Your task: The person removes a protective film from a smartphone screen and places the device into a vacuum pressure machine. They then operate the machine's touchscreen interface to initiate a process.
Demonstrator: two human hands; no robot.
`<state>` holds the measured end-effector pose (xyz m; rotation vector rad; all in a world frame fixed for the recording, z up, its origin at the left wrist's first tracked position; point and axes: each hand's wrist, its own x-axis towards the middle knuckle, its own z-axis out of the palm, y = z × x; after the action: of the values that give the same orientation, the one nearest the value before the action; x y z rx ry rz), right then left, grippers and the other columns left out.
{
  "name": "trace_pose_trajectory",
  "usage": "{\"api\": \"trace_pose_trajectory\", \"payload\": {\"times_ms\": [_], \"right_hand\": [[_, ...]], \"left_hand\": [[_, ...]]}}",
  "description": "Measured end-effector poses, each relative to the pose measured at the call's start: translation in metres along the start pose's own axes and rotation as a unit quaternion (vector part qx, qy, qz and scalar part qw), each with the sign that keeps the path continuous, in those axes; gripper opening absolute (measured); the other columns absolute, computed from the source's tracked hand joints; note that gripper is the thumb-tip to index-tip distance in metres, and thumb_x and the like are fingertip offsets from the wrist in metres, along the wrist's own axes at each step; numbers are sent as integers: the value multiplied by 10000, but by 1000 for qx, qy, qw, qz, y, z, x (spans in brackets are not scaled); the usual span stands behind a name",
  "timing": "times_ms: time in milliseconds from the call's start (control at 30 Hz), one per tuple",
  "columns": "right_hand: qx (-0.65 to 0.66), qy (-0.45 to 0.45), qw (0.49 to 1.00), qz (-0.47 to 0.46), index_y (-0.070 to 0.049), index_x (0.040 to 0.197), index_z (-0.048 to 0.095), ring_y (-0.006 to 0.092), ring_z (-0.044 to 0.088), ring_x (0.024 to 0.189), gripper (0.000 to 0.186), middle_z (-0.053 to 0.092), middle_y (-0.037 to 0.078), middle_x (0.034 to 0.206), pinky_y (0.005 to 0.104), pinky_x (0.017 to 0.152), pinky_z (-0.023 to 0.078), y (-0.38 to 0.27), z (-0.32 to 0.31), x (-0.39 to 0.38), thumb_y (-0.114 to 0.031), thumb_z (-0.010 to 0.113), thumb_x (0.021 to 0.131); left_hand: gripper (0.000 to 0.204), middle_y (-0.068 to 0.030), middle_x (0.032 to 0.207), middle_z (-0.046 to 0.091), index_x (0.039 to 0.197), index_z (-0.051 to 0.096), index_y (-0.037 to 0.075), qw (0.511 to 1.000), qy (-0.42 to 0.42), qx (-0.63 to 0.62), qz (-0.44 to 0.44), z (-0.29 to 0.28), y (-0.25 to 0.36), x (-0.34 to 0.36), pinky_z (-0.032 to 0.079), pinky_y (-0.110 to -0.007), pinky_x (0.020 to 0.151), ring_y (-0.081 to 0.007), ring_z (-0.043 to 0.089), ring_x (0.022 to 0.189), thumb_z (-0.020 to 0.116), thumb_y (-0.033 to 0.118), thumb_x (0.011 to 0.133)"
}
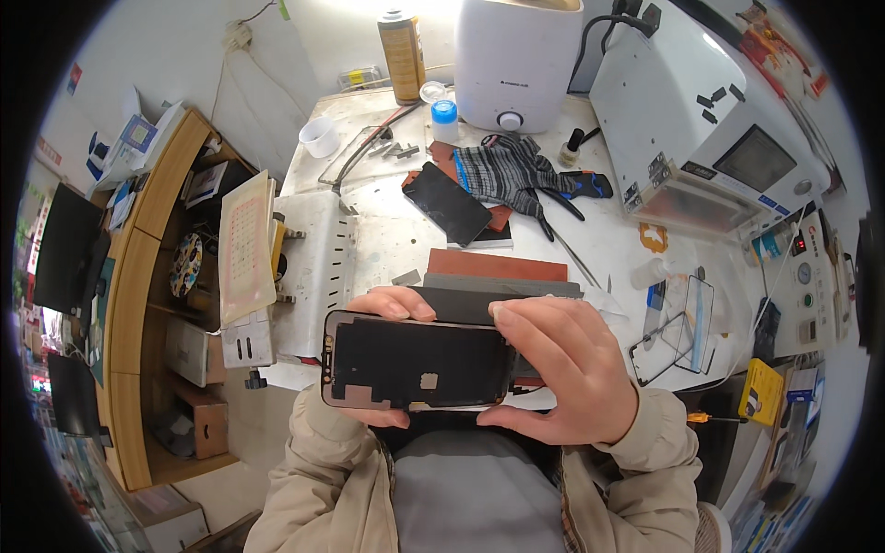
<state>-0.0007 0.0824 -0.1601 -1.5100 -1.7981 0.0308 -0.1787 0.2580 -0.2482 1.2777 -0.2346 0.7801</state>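
Low in the centre, both hands grip a phone screen assembly (415,364), its black inner side facing up with metallic patches and a thin frame. My left hand (378,306) is closed round its left part, fingertips over the far edge and more below the near edge, the rest hidden beneath. My right hand (567,373) holds the right end, fingers on the top edge and thumb at the near edge. Just beyond lie dark grey pads (502,286) and a red-brown pad (498,263) at the worktop's front.
A grey machine (318,249) stands left; a white machine (678,111) stands right. Behind are a striped glove (507,175), a dark phone (447,203), a white appliance (516,55) and a spray can (403,60). Thin frames (682,332) and tweezers (581,263) lie right.
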Motion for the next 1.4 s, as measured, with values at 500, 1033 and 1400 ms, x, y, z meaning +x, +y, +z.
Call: {"api": "trace_pose_trajectory", "payload": {"times_ms": [500,1033,1400], "right_hand": [[44,23,999,-1,18,1328,553,324,599,1033,784,612,154,1227,400,874,502,1,6,-3,-219,846,641],[52,33,998,-7,75,1310,538,350,609,1062,769,617,189,1227,403,894,525,-3,8,-1,-156,852,648],[60,36,998,-5,72,1300,544,352,608,1079,764,616,179,1233,405,905,524,-2,8,-2,-163,847,640]], "left_hand": [[896,-183,1263,474,1308,437,38,1000,13,-3,-15,-7,0,-1,439,-414,1006,-270,456,1239,937,319,620],[908,-169,1290,476,1344,433,47,1000,2,-12,-4,-9,0,1,395,-433,1057,-275,437,1277,939,321,641],[944,-185,1279,481,1356,433,36,1000,8,-12,5,-10,-1,-1,438,-413,1028,-276,447,1260,952,344,630]]}}
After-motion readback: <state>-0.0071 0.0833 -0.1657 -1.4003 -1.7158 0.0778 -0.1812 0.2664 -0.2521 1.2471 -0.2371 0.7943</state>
